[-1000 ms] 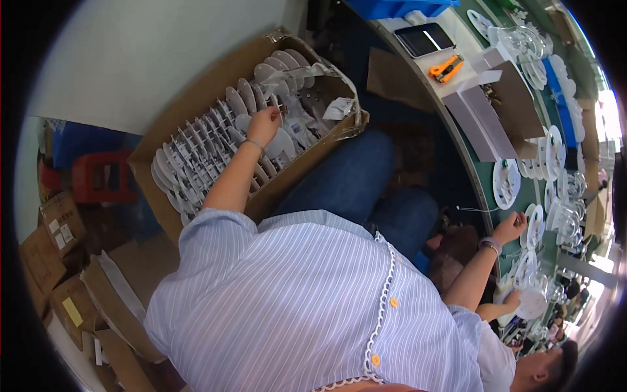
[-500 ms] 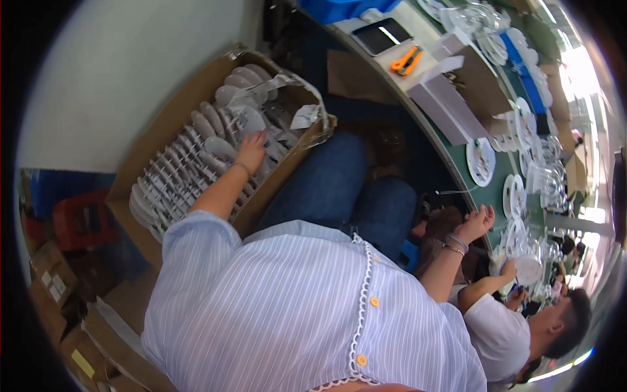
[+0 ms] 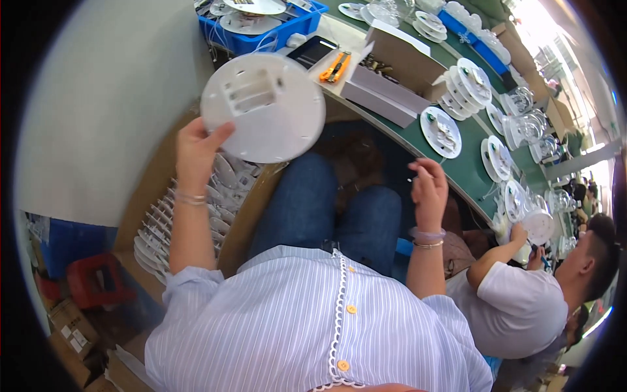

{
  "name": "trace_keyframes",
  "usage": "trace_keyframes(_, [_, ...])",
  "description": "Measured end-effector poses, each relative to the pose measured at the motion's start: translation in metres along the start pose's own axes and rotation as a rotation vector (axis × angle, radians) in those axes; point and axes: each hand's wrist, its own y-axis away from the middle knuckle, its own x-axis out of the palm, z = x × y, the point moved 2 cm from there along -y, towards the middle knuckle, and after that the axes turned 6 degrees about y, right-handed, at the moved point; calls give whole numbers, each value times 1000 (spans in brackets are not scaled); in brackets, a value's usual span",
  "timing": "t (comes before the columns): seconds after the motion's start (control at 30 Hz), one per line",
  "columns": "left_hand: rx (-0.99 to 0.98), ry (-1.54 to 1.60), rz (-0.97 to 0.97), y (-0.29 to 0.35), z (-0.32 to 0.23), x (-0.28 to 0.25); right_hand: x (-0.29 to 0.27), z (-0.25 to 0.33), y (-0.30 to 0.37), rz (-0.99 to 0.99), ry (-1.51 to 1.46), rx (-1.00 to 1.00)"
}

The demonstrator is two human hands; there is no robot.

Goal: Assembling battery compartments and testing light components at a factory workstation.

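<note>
A round white plastic plate (image 3: 287,127), with a rectangular recess on the face I see, is gripped at its lower left rim by my left hand (image 3: 199,147), thumb on the face. It is held over the far end of a cardboard box (image 3: 157,153). Rows of similar white discs (image 3: 160,228) stand on edge inside that box. My right hand (image 3: 429,189) hangs in the air beside the table edge, fingers curled together. A tiny light speck shows at its fingertips; what it is I cannot make out.
A green-topped table (image 3: 467,186) curves along the right, bearing a white disc with fittings (image 3: 441,132), an open carton of small metal parts (image 3: 385,95), an orange cutter (image 3: 335,67) and a dark tablet (image 3: 313,51). A blue crate (image 3: 261,40) stands beyond. A co-worker (image 3: 522,300) sits at right.
My left hand has come up out of the box with a white plate and moved it toward the table. My right hand has shifted left and away from me, fingers now more curled.
</note>
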Motion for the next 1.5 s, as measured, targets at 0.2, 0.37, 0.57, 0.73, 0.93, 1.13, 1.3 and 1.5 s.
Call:
trace_keyframes(0.2, [-309,427,178,29,32,112,37,34,13,243,12,-157])
trace_keyframes(0.37, [-269,234,401,51,49,144,13,23,22,74,14,5])
trace_keyframes(0.57, [-656,777,446,68,57,168,-2,10,25,120,140,111])
trace_keyframes(0.73, [-532,587,352,73,68,164,-17,-1,12,-19,-28,-99])
trace_keyframes(0.93, [-471,531,388,80,72,168,-5,4,14,81,17,-146])
trace_keyframes(1.13, [-436,490,418,84,70,170,6,9,14,153,204,-269])
trace_keyframes(1.3, [-421,411,441,84,68,171,21,25,10,105,335,-399])
trace_keyframes(1.5, [-321,302,459,84,67,167,31,28,5,10,692,-413])
